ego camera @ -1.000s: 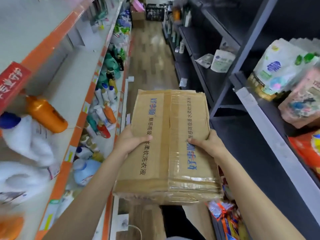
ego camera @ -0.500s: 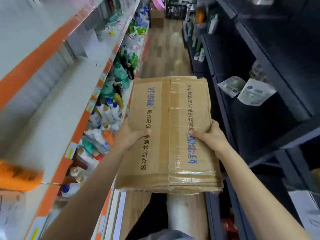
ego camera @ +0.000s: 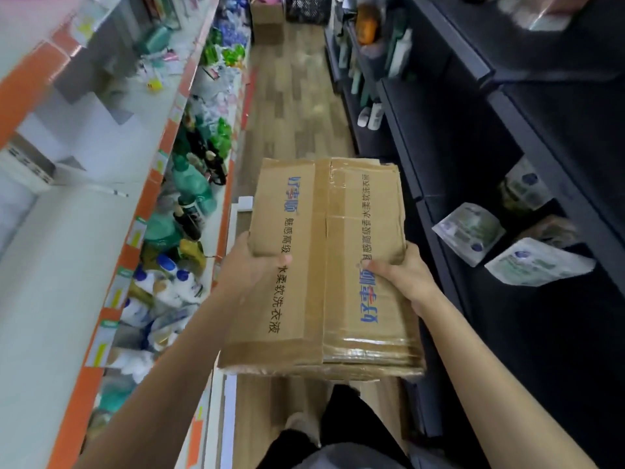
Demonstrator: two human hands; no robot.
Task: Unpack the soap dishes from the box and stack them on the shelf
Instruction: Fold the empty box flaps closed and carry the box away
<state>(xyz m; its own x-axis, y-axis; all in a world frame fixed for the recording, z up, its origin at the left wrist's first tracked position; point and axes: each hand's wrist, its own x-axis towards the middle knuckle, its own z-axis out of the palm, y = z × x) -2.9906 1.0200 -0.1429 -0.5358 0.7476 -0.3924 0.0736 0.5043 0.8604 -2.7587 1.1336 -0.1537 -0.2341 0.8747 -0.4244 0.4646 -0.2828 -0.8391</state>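
Left hand clamped on the box's left edge at about nine o'clock, thumb lying over the top face just beside the column of black print, remaining fingers out of sight beneath, presumably curled under the bottom to carry the weight. Right hand mirrored at three o'clock, thumb pressed flat on the top face just above the blue logo, other fingers likewise hidden under the right edge. Gripped this way, probably, because a carton this wide wants support from both sides and from below; thumbs on top only to steady it and stop it tipping. Held level and well ahead of the body, at twelve o'clock from the chest, most likely for carrying along the aisle rather than for opening. Brown tape along the centre seam and across the near end unbroken, flaps shut, so no soap dishes visible; contents only to be assumed from the task. Unpacking not yet begun. Outward from the box: to the left, at nine to eleven o'clock, white shelves with orange edge strips crowded with detergent bottles; to the right, at one to four o'clock, dark shelves mostly bare apart from a few pale refill pouches. Wooden floor running ahead to twelve o'clock, with another carton and a dark crate at the far end, both blurred. Which shelf is meant for the dishes: impossible to tell from here.
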